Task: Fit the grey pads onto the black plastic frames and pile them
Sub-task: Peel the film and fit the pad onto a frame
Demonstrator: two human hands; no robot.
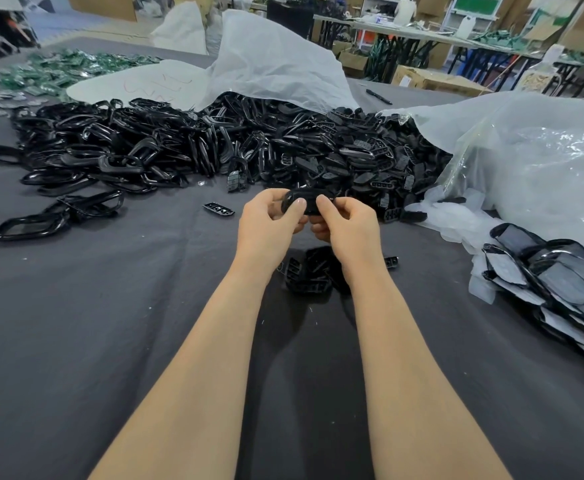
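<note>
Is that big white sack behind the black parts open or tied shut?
Open: black parts spill from under the sack onto the table.

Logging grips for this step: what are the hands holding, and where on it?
One black plastic frame: left hand grips its left end, right hand its right end.

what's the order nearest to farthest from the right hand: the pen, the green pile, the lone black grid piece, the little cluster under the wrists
From the right hand:
1. little cluster, just below the wrists
2. lone black grid piece, left on the cloth
3. pen, beyond the black heap
4. green pile, far left corner
</note>
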